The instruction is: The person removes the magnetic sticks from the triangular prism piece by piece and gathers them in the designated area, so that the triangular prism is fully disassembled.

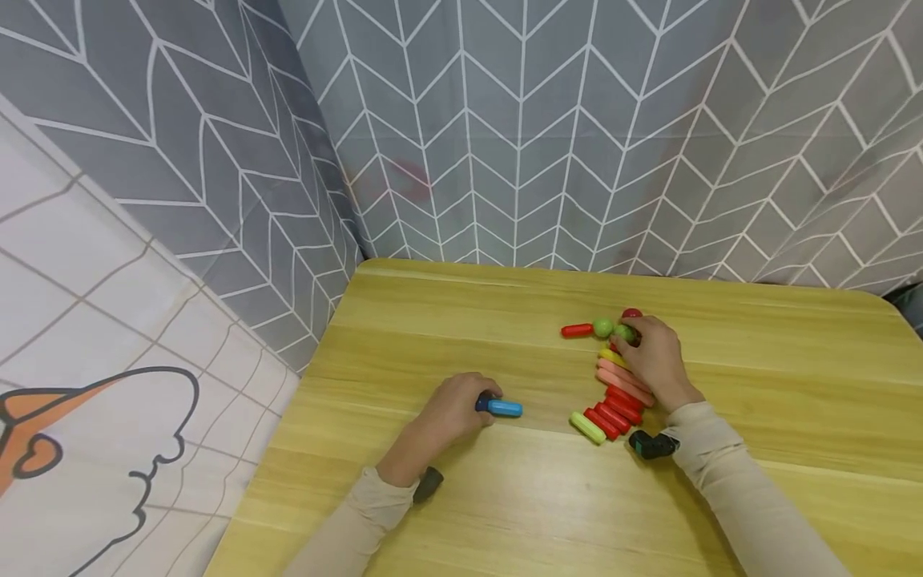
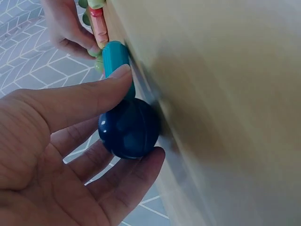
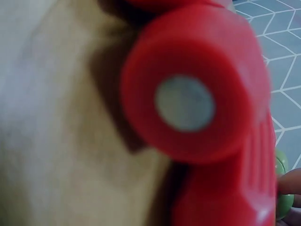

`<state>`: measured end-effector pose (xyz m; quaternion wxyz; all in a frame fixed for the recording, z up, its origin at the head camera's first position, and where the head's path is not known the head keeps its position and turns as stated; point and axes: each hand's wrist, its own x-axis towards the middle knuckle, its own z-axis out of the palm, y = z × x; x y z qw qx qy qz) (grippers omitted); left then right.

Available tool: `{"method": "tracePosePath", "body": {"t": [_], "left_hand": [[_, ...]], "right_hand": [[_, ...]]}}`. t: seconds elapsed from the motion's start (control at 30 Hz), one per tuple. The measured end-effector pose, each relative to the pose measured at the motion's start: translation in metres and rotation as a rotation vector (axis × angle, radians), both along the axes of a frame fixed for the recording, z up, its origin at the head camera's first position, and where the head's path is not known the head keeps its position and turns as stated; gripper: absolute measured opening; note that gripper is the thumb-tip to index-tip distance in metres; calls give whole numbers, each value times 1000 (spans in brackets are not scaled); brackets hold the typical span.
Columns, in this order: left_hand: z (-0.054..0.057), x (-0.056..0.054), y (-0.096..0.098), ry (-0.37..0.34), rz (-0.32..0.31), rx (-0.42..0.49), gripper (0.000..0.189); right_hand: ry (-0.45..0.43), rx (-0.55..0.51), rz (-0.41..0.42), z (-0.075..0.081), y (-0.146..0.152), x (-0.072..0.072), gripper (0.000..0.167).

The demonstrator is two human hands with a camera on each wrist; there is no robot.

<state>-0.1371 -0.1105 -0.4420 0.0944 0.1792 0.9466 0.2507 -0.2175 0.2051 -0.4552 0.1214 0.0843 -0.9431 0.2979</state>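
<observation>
In the head view my left hand (image 1: 454, 407) pinches a dark blue ball (image 2: 129, 129) with a light blue rod (image 1: 506, 409) at it. Its thumb lies along the rod and a fingertip presses the ball's lower side, low over the tabletop. Farther right, my right hand (image 1: 654, 358) has its fingertips around a green ball (image 1: 623, 332). Beneath that hand runs a row of rods: yellow (image 1: 611, 357), pink (image 1: 622, 375), red (image 1: 609, 418) and yellow-green (image 1: 587, 428). In the right wrist view a red rod end (image 3: 141, 94) with a metal disc fills the foreground.
Beside the right fingertips lie another green ball (image 1: 602, 327), a red rod (image 1: 576, 330) pointing left and a dark red ball (image 1: 631, 313). The wooden table (image 1: 461, 320) ends at a patterned grey curtain (image 1: 505, 160). A dark wrist device (image 1: 652, 445) sits near the row's lower end.
</observation>
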Motion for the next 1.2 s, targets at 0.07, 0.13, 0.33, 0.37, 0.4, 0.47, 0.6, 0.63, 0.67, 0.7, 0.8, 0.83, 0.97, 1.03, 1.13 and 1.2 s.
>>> {"method": "tracePosePath", "body": {"t": [0.07, 0.13, 0.33, 0.37, 0.4, 0.47, 0.6, 0.63, 0.67, 0.7, 0.8, 0.83, 0.97, 1.03, 1.13, 1.2], "left_hand": [[1, 0, 0, -2, 2, 2, 28], [0, 0, 0, -3, 1, -2, 28], [-1, 2, -3, -6, -1, 5, 32], [-1, 2, -3, -5, -2, 9, 32], [-1, 2, -4, -8, -1, 11, 33], [0, 1, -5, -11, -4, 15, 33], [0, 2, -6, -14, -11, 23, 32], [0, 2, -6, -13, -13, 24, 32], [0, 2, -6, -14, -12, 28, 32], [0, 2, -5, -12, -11, 31, 32], [0, 3, -5, -9, -8, 35, 30], [0, 3, -5, -7, -6, 34, 30], [1, 3, -5, 2, -5, 31, 29], [1, 3, -5, 3, -6, 27, 28], [1, 3, -5, -1, -6, 26, 27], [1, 3, -5, -3, -6, 21, 27]], "right_hand": [[-6, 1, 5, -1, 0, 0, 36], [-16, 6, 6, -2, 0, 0, 37], [-46, 24, 0, -4, 0, 1, 39], [-46, 27, -1, -4, 1, 0, 39], [-45, 29, -3, -4, 1, 0, 39], [-46, 30, -5, -4, 1, 0, 40], [-58, 30, -3, -3, 1, 0, 42], [-62, 31, -2, -3, 1, 0, 42], [-64, 31, -1, -3, 1, 0, 42], [-64, 31, -2, -3, 1, 1, 43], [-49, 24, -7, -2, 1, 2, 42], [-36, 22, -8, -1, 0, 2, 41], [22, -2, -15, 2, -2, 3, 35], [43, -18, -22, 4, -4, 5, 33], [71, -49, -39, 6, -7, 8, 31], [109, -70, -43, 7, -11, 11, 29]]}}
